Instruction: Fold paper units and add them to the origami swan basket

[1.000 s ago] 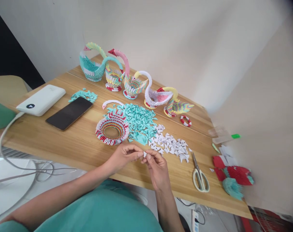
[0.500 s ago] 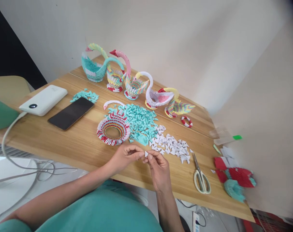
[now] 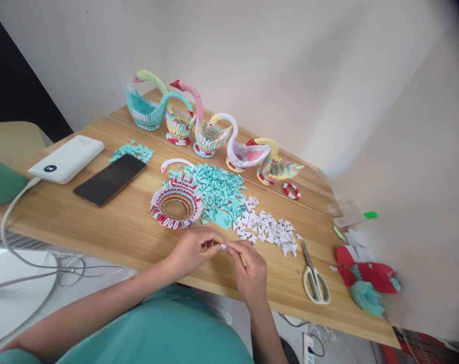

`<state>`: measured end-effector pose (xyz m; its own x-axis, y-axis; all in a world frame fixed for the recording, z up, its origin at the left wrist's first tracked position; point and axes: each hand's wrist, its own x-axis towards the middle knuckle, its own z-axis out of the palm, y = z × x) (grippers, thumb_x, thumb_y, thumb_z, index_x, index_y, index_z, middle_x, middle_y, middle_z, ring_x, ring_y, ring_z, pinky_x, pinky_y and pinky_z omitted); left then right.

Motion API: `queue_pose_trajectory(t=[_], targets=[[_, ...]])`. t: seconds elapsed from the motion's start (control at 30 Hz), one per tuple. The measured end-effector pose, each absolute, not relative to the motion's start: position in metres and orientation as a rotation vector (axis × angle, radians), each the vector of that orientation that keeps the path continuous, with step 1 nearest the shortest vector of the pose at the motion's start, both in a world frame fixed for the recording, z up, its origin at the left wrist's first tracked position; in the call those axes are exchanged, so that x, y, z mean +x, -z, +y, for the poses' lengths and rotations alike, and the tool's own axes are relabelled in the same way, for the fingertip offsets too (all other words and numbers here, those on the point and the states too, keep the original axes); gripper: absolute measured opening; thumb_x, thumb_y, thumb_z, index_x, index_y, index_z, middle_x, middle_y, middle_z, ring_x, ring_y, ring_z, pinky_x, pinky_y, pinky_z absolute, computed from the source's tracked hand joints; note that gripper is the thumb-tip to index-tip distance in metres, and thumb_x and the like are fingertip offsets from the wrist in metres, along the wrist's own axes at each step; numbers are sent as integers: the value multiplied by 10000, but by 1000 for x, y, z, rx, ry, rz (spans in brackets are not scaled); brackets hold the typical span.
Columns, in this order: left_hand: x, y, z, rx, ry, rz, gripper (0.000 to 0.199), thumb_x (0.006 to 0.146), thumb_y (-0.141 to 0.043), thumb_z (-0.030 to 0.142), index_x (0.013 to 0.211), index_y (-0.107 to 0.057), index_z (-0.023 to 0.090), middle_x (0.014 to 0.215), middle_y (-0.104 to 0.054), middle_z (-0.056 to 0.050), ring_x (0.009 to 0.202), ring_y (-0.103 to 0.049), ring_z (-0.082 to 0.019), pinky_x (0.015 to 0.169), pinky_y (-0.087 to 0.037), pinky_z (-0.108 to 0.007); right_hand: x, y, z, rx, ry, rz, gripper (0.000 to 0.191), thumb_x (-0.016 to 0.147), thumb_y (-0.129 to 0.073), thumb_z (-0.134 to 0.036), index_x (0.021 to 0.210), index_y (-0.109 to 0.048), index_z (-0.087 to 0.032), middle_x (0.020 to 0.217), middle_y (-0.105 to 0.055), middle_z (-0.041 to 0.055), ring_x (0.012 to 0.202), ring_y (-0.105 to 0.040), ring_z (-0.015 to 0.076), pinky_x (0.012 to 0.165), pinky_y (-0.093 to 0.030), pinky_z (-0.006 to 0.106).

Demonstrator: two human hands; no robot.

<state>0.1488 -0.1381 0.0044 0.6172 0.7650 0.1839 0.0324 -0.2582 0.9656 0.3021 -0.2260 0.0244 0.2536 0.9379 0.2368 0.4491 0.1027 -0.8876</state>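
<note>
Between my fingertips, over the table's front part, is a small folded white paper triangle [image 3: 224, 246], mostly covered by the fingers. My left hand [image 3: 199, 248] pinches it from the left, and my right hand [image 3: 248, 265] grips it from the right. Just beyond my hands lies a pile of white paper triangles [image 3: 269, 226]. A larger heap of turquoise paper triangles [image 3: 220, 189] spreads behind it. Left of the heap stands a round red-and-white ring-shaped paper piece [image 3: 193, 208], built of many folded triangles. A white curved swan neck [image 3: 178, 162] with a pink head lies behind it.
Several paper swans [image 3: 248, 152] line the back of the wooden table [image 3: 111, 242]. A phone [image 3: 110, 179] and a cabled white power bank [image 3: 68, 157] lie left. Scissors [image 3: 315, 278], a small red-and-white ring [image 3: 291, 190] and red paper pieces [image 3: 377, 275] are on the right.
The fingertips have come closer together around the white triangle, which now shows less and sits slightly further left. My right hand has turned a little. The objects on the table stay put.
</note>
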Motion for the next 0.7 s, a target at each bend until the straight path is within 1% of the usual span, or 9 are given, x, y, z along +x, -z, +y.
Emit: queue_pose_trajectory(t=[0.1,0.17,0.23,0.27,0.33,0.4,0.5,0.57,0.7], targets=[[145,-2,-139,1956,-830,629,154,864,-560,162,852,-712,179,786,-699,-59,751,-611,-177,689,-417,-256,304,-22,-230,-1514,-581,-1393,204,851,-629,-178,947,-770,-288,843,-729,44,764,-656,197,716,-500,316],[144,-1,-141,2039,-836,578,200,911,-510,190,895,-710,184,848,-706,-78,805,-623,-188,725,-422,-266,304,-18,-231,-1548,-656,-1284,134,834,-658,-214,894,-765,-267,784,-725,34,715,-653,190,682,-505,305],[144,-1,-143,2030,-841,544,221,927,-494,208,885,-710,185,839,-706,-79,794,-623,-185,722,-421,-265,305,-14,-231,-1567,-765,-1146,80,828,-671,-270,826,-745,-239,697,-702,17,646,-635,174,628,-499,284],[145,-2,-144,1993,-837,541,217,923,-504,210,864,-711,185,819,-704,-75,779,-622,-182,713,-420,-262,306,-14,-232,-1563,-814,-1104,99,830,-669,-295,794,-732,-229,666,-688,9,625,-624,167,610,-493,275],[146,-2,-146,1873,-795,552,191,900,-546,227,817,-711,179,767,-695,-62,735,-610,-173,686,-414,-256,310,-16,-232,-1549,-864,-1120,145,838,-661,-320,753,-713,-216,648,-664,2,613,-599,155,594,-472,260],[146,-3,-146,1671,-694,542,177,872,-598,286,806,-711,166,742,-686,-52,696,-590,-160,658,-412,-249,317,-22,-235,-1542,-835,-1240,138,843,-662,-304,750,-714,-216,672,-652,3,631,-577,150,604,-451,257],[145,-4,-145,1276,-518,460,290,822,-659,434,845,-704,148,753,-678,-43,665,-566,-134,645,-427,-239,327,-34,-239,-1515,-750,-1460,100,861,-651,-249,807,-734,-243,720,-656,11,672,-575,162,639,-441,275],[146,-5,-143,1093,-431,409,357,783,-690,492,832,-693,138,745,-670,-35,659,-564,-120,657,-441,-237,332,-41,-241,-1498,-705,-1582,119,875,-638,-219,844,-743,-265,741,-659,15,697,-587,171,657,-442,288],[154,-2,-144,957,-286,394,375,657,-806,465,736,-653,132,677,-662,-13,614,-578,-106,643,-450,-235,327,-50,-242,-1496,-666,-1744,162,891,-622,-188,885,-750,-287,757,-657,19,718,-597,174,658,-446,288]])
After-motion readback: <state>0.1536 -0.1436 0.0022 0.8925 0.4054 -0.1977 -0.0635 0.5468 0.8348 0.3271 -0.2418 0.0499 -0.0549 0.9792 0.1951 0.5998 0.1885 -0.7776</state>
